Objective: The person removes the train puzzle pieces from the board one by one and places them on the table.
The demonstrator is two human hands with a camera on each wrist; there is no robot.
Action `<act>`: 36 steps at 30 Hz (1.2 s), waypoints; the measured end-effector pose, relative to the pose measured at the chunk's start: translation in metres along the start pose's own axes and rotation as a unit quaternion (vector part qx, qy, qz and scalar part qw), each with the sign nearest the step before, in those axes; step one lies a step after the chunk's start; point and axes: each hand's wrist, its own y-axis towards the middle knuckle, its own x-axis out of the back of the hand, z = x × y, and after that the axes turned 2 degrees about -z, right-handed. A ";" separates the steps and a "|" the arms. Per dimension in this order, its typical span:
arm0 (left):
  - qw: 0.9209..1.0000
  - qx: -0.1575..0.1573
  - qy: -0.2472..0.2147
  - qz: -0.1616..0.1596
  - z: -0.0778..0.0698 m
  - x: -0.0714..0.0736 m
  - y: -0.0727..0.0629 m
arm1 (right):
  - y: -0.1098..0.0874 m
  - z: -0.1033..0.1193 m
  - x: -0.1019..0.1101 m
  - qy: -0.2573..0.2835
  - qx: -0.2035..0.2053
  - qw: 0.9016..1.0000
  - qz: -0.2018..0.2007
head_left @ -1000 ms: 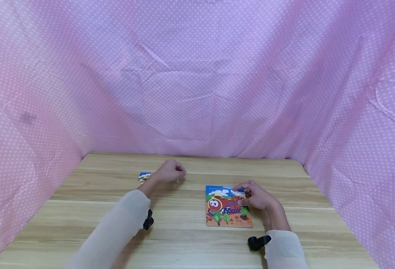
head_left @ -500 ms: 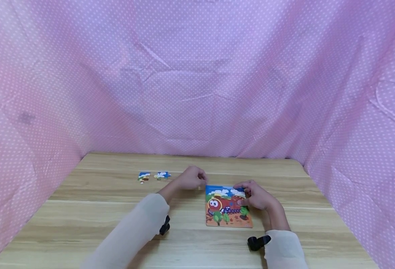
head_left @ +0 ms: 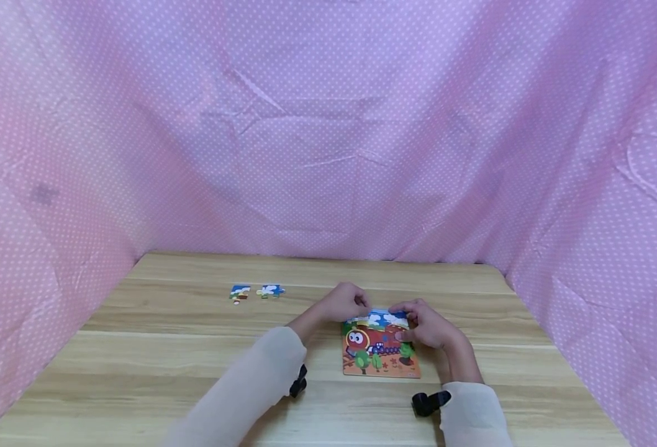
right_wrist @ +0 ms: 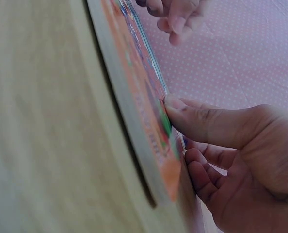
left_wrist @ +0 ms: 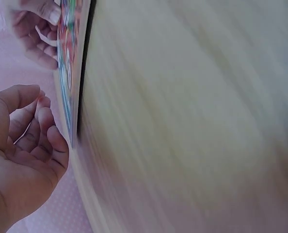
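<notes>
A square jigsaw puzzle (head_left: 381, 360) with a cartoon red train lies flat on the table. My right hand (head_left: 431, 326) holds it at the upper right: the thumb (right_wrist: 187, 114) lies on the picture, and the other fingers are bent by its edge in the right wrist view. Over the upper left corner, my left hand (head_left: 348, 302) covers part of the picture. Its thumb (left_wrist: 25, 95) and index finger come together in the left wrist view, the other fingers curled; I cannot tell whether a small piece is between them.
Two loose puzzle pieces, one with a brown patch (head_left: 240, 293) and one with a white cloud (head_left: 271, 290), lie at the back left of the wooden table (head_left: 138, 347). A pink dotted cloth (head_left: 328, 155) hangs around the back and sides.
My left hand has moved right, from near the loose pieces to the puzzle's upper left corner, uncovering the cloud piece. The right hand and the puzzle have stayed in place.
</notes>
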 end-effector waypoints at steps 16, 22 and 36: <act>0.999 -0.012 -0.041 0.024 -0.013 -0.029 0.009 | -0.001 0.000 0.003 0.003 0.023 1.000 0.010; 0.999 0.008 -0.026 0.033 -0.017 -0.034 0.007 | -0.001 -0.001 0.002 -0.007 0.028 1.000 0.012; 0.999 0.041 -0.007 0.028 -0.022 -0.037 0.007 | -0.001 -0.002 0.002 -0.011 0.029 0.999 0.011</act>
